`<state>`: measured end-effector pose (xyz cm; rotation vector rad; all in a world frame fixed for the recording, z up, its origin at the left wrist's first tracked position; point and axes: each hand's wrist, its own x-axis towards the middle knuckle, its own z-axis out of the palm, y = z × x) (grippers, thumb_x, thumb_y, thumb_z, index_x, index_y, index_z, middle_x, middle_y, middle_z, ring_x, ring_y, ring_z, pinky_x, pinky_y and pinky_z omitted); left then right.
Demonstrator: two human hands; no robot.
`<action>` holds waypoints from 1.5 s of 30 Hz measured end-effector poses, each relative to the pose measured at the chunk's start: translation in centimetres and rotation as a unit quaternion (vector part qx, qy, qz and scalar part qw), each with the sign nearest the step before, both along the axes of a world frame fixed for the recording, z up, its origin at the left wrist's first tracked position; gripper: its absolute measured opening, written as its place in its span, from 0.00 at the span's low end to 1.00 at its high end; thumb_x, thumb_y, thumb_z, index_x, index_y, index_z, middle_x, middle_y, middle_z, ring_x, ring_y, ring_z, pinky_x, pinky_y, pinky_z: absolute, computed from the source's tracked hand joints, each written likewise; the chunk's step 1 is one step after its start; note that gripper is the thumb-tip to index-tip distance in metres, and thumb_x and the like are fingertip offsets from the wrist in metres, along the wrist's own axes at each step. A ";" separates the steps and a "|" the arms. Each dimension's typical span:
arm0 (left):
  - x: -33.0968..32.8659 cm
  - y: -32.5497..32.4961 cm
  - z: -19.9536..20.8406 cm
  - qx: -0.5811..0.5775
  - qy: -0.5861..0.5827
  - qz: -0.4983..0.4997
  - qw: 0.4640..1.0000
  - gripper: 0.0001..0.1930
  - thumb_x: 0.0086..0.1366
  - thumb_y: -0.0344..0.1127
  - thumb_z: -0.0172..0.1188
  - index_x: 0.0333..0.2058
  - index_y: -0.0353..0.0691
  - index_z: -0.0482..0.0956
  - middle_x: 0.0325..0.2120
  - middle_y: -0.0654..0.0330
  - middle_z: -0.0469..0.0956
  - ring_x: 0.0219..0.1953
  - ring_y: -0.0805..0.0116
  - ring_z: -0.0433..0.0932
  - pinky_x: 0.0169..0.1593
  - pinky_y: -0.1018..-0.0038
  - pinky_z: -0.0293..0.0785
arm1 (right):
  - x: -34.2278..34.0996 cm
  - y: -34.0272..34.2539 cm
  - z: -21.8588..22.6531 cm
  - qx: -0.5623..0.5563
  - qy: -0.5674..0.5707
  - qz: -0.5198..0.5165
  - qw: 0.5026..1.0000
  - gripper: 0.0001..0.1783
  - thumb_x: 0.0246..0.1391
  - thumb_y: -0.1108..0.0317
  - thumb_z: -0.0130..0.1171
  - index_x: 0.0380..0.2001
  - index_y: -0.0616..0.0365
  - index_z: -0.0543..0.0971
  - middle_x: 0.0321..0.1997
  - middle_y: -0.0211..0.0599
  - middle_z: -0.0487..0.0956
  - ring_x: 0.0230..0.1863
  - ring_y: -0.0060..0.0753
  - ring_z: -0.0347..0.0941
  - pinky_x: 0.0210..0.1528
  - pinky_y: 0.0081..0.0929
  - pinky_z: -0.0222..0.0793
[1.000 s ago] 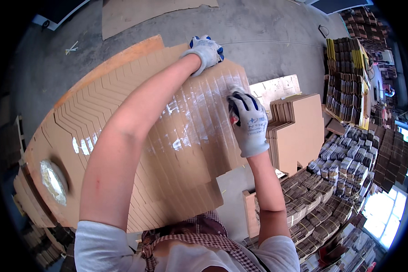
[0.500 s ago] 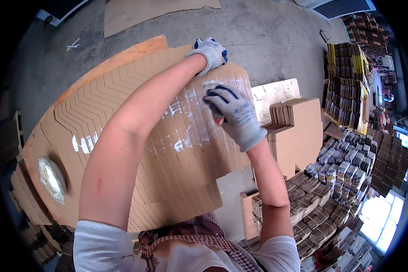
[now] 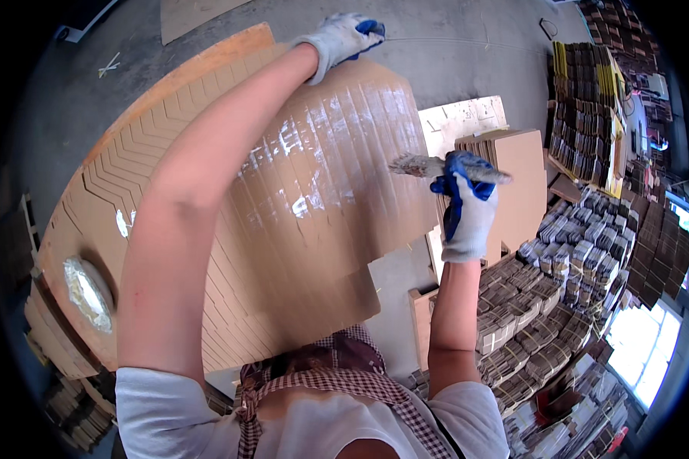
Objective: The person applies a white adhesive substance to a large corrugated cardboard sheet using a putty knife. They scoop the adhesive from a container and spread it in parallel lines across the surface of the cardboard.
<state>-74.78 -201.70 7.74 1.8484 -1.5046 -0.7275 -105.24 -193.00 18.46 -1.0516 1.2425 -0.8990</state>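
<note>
My right hand, in a white and blue work glove, is closed round a brush. Its matted grey bristles point left, just above the right edge of the fanned cardboard sheets. Wet, shiny streaks run across the upper middle of these overlapping sheets. My left hand, gloved alike, is at their far edge with its fingers partly bent and apart. Whether its underside touches the cardboard is hidden. On the left end of the board sits a round container with a shiny, crinkled lining.
A wooden board lies under the sheets. To the right, a stack of cut cardboard stands by a pale panel. Tied cardboard bundles fill the right side, with taller stacks behind. A flat cardboard piece lies on the concrete floor.
My right hand has swung right with the brush, off the streaked sheets, and turned so the bristles face left. My left hand has moved up a little and its fingers have loosened.
</note>
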 end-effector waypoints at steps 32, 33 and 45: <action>-8.9 42.5 5.5 -0.081 -0.220 -0.069 0.970 0.13 0.52 0.38 0.63 0.38 0.49 0.84 0.42 0.60 0.79 0.49 0.60 0.75 0.61 0.54 0.64 | 1.8 14.3 -0.3 -0.317 0.234 0.283 0.874 0.22 0.45 0.72 0.68 0.46 0.55 0.76 0.45 0.44 0.78 0.44 0.48 0.77 0.46 0.36 0.75; -9.0 42.2 5.5 -0.097 -0.211 -0.062 0.971 0.12 0.52 0.37 0.63 0.38 0.50 0.83 0.41 0.61 0.78 0.49 0.61 0.75 0.60 0.54 0.66 | 3.4 14.9 0.6 -0.339 0.217 0.337 0.851 0.23 0.45 0.71 0.69 0.47 0.54 0.76 0.44 0.43 0.78 0.44 0.48 0.77 0.46 0.37 0.75; -8.9 42.6 5.1 -0.121 -0.213 -0.061 0.968 0.12 0.50 0.36 0.63 0.36 0.51 0.83 0.42 0.63 0.77 0.49 0.62 0.74 0.59 0.55 0.68 | 5.6 18.1 0.7 -0.495 0.333 0.489 0.636 0.20 0.43 0.75 0.61 0.43 0.50 0.76 0.49 0.36 0.76 0.51 0.45 0.73 0.53 0.40 0.70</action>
